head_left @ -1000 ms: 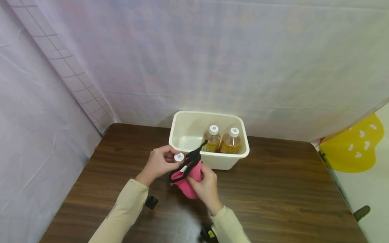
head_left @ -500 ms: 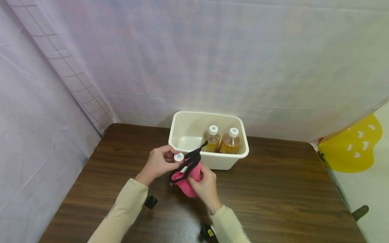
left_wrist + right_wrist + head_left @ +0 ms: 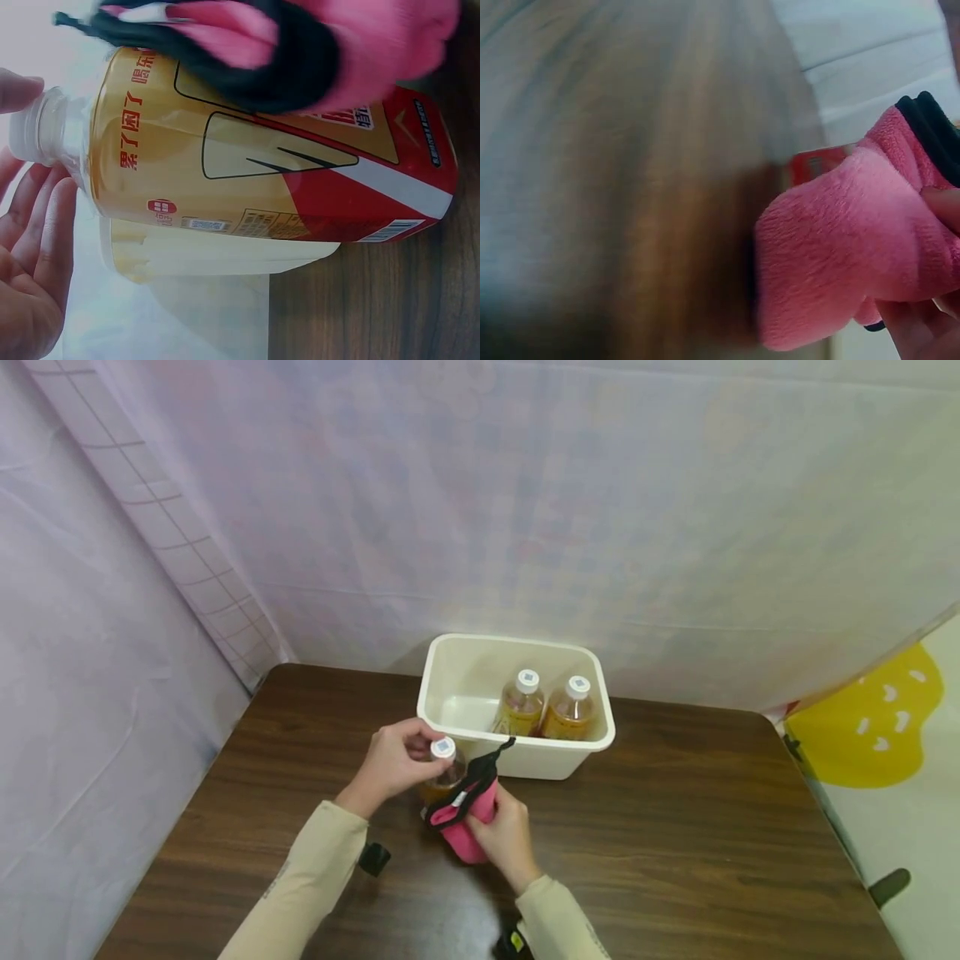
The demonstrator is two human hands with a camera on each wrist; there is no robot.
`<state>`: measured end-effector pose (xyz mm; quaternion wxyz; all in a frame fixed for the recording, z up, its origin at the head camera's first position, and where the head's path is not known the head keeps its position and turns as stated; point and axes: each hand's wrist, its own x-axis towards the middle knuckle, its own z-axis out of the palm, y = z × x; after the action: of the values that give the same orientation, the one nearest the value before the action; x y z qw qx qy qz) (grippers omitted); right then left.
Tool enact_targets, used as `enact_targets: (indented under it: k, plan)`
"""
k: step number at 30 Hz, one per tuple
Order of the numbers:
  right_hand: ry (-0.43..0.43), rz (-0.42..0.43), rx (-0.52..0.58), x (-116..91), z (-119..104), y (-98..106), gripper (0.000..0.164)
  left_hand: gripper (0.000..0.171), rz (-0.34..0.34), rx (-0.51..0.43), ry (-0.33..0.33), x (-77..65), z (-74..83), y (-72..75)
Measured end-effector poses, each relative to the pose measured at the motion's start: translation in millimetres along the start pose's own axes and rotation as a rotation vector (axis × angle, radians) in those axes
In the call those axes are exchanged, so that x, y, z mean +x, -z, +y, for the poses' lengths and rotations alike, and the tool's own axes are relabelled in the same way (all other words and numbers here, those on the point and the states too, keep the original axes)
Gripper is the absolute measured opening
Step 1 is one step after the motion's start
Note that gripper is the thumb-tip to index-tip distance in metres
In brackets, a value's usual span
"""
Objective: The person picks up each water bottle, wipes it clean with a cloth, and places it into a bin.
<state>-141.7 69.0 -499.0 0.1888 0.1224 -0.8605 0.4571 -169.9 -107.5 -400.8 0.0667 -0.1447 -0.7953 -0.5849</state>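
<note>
My left hand (image 3: pixel 393 762) grips the white cap (image 3: pixel 442 747) of a drink bottle (image 3: pixel 187 150). The bottle stands upright on the table, its gold and red label facing the left wrist camera. A fluffy pink cloth (image 3: pixel 472 839) with black edging and a black loop is bunched in my right hand (image 3: pixel 506 839). In the left wrist view the cloth overlaps part of the bottle's label. From the right wrist, the folded cloth (image 3: pixel 832 255) hides most of the bottle, leaving a bit of red label (image 3: pixel 814 165) beyond it.
Just behind the bottle is a cream plastic bin (image 3: pixel 543 764). Two similar capped bottles, one (image 3: pixel 517 712) beside the other (image 3: pixel 567 717), stand in its right half. The brown wooden table (image 3: pixel 675 827) ends at white hanging sheets (image 3: pixel 525 527) behind and on the left.
My right hand has drawn the cloth down and toward me, so the bottle's shoulder now shows in the head view. The left hand stays at the cap.
</note>
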Motion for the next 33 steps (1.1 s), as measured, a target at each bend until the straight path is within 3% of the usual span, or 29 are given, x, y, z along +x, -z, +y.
enact_targets:
  k: [4, 11, 15, 20, 23, 33]
  plan:
    - [-0.027, -0.020, -0.035, -8, 11, -7, 0.027, 0.023, 0.002, 0.013, -0.014, -2.5, 10.6, 0.7]
    - [-0.035, -0.018, -0.029, -10, 17, -10, 0.027, 0.025, 0.032, 0.009, -0.012, 1.6, -15.3, -3.8]
    - [-0.036, -0.027, -0.032, -9, 17, -8, 0.028, 0.024, 0.052, 0.029, -0.112, -0.3, -20.3, -5.2]
    - [-0.039, -0.038, -0.006, -9, 12, -4, 0.029, 0.023, 0.096, 0.164, -0.297, -4.4, -23.9, -5.7]
    - [-0.041, -0.045, 0.008, -9, 10, -2, 0.029, 0.024, 0.114, 0.218, -0.359, -6.4, -25.4, -6.1]
    - [0.005, 0.013, 0.026, -7, 3, 6, 0.029, 0.027, 0.135, 0.219, -0.323, -7.9, -21.4, -8.0]
